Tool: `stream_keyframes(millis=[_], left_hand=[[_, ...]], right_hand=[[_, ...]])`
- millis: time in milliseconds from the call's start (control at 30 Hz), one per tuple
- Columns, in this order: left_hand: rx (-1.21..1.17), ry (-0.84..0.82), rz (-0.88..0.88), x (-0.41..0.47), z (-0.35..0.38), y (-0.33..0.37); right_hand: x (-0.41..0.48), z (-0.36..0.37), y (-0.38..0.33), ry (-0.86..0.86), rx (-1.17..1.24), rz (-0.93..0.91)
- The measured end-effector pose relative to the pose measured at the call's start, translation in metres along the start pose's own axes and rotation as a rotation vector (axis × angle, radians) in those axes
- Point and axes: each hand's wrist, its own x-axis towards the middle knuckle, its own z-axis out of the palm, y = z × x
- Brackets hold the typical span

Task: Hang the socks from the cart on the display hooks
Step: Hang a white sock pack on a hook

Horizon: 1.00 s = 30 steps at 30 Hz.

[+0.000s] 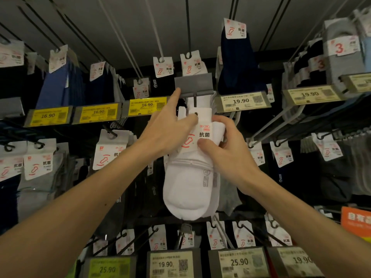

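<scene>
A pack of white socks [188, 187] with a white card header [200, 129] hangs in front of me at the middle of the display. My right hand [226, 149] grips the pack at the header's right side, thumb on the card. My left hand [170, 127] is on the header's top left, its index finger stretched up to touch the grey label holder [193, 83] at the tip of a display hook [195, 101]. The hole in the header sits just below that hook's end. More white socks hang behind on the same hook.
Rows of hooks carry sock packs in blue, black, grey and white all around. Yellow price tags [98, 114] marked 16.90 run at the left, pale ones [242, 101] marked 19.90 at the right. An orange sign [356, 221] is at the right edge.
</scene>
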Motion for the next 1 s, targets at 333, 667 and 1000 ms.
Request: stream_keyframes(millis=[333,667,1000], left_hand=[[0.013,0.113,0.004,-0.001,0.012,-0.004],[0.05,0.054,-0.016,-0.004,0.017,-0.006],[0.116,0.137,0.142,-0.013,0.045,-0.031]], right_hand=[[0.014,-0.005,0.0,-0.003,0.101,0.022],[0.014,-0.01,0.013,0.044,0.023,0.052],[0.009,-0.018,0.046,0.014,-0.28,-0.029]])
